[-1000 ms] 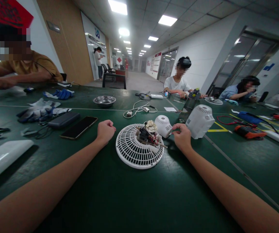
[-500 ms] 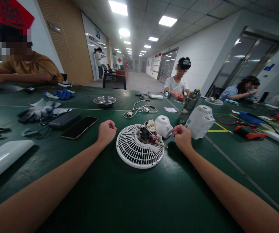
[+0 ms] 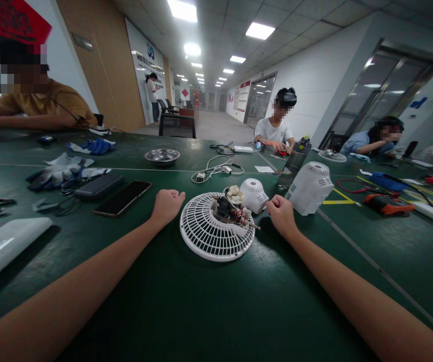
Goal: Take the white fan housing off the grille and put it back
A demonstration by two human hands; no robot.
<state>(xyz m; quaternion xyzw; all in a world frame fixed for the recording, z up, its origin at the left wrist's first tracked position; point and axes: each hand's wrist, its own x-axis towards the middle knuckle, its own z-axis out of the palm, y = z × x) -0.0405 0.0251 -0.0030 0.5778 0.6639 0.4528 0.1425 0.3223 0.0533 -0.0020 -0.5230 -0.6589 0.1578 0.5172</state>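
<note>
A round white fan grille [image 3: 201,236] lies flat on the green table between my hands. On it sits the bared fan motor [image 3: 227,208], with wires, a pale round part on top and a thin metal shaft sticking out to the right. My left hand [image 3: 166,207] rests as a loose fist just left of the grille, apart from it. Also curled into a fist, my right hand [image 3: 282,216] is on the table to the right. Nothing shows in either hand. Beyond the motor is a white vented motor cover [image 3: 254,195]; a larger white plastic housing [image 3: 312,188] stands beside my right hand.
A phone [image 3: 123,198], a dark power bank [image 3: 99,186] and gloves [image 3: 60,171] lie left. Farther back are a metal bowl [image 3: 162,157], a white cable [image 3: 216,170] and a water bottle [image 3: 294,163]. An orange multimeter [image 3: 385,204] lies right. Other people sit around the table.
My left hand has shifted slightly right, its thumb now sticking out a little more. My right hand has turned slightly and moved a touch left. The fan parts stay put.
</note>
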